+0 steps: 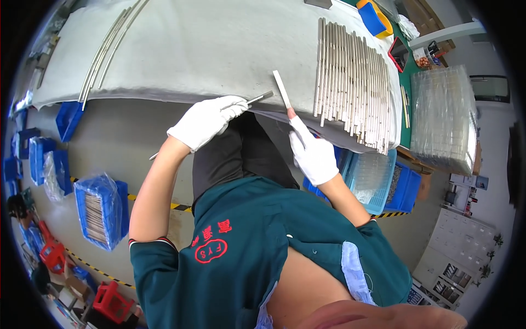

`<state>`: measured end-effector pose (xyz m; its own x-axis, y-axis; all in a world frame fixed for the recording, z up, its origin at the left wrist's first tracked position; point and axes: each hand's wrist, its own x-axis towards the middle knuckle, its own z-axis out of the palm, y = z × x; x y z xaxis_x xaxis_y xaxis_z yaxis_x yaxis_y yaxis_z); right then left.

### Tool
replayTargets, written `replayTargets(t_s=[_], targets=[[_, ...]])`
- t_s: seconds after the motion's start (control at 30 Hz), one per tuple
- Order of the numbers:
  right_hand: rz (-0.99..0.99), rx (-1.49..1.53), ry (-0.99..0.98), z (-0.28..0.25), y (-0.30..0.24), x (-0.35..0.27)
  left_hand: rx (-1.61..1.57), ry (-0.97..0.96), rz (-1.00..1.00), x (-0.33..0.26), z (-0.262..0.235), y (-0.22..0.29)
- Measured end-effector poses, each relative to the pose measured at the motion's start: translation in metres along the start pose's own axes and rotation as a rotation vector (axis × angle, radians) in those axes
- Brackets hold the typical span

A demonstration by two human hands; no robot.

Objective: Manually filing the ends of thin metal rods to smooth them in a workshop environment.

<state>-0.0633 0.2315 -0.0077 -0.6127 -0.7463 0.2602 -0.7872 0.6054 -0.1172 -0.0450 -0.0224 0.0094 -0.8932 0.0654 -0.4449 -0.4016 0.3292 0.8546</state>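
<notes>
- Left hand [211,122], white glove: fingers curled around a thin metal rod [261,98]; grasping it.
- Rod: tip points to 2 o'clock from left hand, near the table edge.
- Right hand [313,153], white glove, one fingertip skin-coloured: pinching a flat white strip [282,89].
- Strip: points to 11 o'clock from right hand, over the cloth; its lower end is at the fingertips. Rod tip and strip near each other, gap between.
- Cloth-covered table [219,55]: 12 o'clock of frame.
- Row of metal rods [350,82]: on cloth, 1 to 2 o'clock, side by side, ends uneven.
- Loose long rods [109,46]: 10 o'clock, on cloth.
- Light-blue basket [388,183]: 3 o'clock, below table level.
</notes>
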Motion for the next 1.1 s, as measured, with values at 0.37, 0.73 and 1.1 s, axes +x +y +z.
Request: replayTargets(t_s=[0.37,0.73,1.1], targets=[[0.107,-0.096,0.033,0.009,-0.010,0.013,-0.045,-0.047,-0.022,-0.002,-0.006,0.013],[-0.095,-0.052,-0.011,0.002,0.012,0.012,-0.011,0.013,0.016,-0.001,0.002,0.001],[0.048,-0.173,-0.083,-0.011,-0.003,-0.002,0.037,0.039,0.027,-0.001,-0.001,0.005]])
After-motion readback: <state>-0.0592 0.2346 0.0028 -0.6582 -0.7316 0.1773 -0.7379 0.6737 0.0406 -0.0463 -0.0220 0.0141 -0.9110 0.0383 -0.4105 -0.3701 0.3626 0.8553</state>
